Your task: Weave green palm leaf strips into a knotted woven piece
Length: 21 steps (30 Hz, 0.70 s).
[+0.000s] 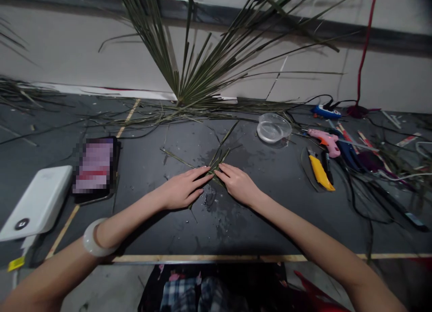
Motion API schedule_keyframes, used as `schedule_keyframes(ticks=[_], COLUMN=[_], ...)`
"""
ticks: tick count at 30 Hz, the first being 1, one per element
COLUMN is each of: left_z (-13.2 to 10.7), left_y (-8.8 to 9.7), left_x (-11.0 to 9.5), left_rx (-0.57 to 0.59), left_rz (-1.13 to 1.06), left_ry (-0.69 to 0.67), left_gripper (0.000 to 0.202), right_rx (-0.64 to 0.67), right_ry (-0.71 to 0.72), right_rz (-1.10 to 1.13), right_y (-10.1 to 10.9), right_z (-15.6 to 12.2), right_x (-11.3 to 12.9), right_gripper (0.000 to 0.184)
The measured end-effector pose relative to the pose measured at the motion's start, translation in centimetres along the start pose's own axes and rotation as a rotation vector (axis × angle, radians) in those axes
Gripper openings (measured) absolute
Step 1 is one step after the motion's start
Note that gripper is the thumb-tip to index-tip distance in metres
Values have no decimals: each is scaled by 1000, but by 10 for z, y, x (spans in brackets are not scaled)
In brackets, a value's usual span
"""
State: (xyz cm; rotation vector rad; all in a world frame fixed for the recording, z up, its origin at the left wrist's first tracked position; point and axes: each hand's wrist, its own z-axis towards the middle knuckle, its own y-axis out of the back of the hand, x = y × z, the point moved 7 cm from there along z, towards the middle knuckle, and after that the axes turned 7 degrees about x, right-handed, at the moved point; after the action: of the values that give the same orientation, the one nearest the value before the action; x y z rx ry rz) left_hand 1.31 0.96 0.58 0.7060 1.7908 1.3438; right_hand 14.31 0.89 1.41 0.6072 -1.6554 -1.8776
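A small bundle of crossed green palm leaf strips (216,166) lies on the dark tabletop between my hands, its ends sticking out away from me and to the left. My left hand (182,186) rests low on the table, fingers stretched and apart, the fingertips touching the strips from the left. From the other side, my right hand (238,181) has its fingers bent together on the strips, with the thumb hidden beneath. Fingertips cover the middle of the bundle. Water drops and wet patches surround it on the table.
A fan of palm leaf (199,73) stands at the back by the wall. On the left are a phone (94,166) and a white power bank (40,199). To the right are a clear plastic dish (273,128), a pink glue gun (326,141) and a yellow cutter (320,172).
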Motion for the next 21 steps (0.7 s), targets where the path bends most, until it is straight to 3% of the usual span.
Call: schedule_keyframes(ticks=[5, 11, 14, 18, 21], left_z=[0, 0, 0, 0, 1], left_y=[0, 1, 1, 2, 2], left_x=[-1, -2, -2, -2, -2], left_rx=[-22, -19, -19, -17, -26], left_rz=[-10, -4, -7, -16, -20], left_ry=[-10, -1, -4, -4, -9], left_gripper=[49, 48, 47, 47, 47], right_rx=[5, -16, 121, 323, 396], right_ry=[-13, -104, -218, -403, -446], right_rz=[159, 562, 622, 684, 662], right_y=[6, 35, 32, 15, 8], right_z=[3, 4, 3, 0, 3], right_x=[-6, -32, -38, -45, -50], right_gripper=[38, 27, 11, 12, 12])
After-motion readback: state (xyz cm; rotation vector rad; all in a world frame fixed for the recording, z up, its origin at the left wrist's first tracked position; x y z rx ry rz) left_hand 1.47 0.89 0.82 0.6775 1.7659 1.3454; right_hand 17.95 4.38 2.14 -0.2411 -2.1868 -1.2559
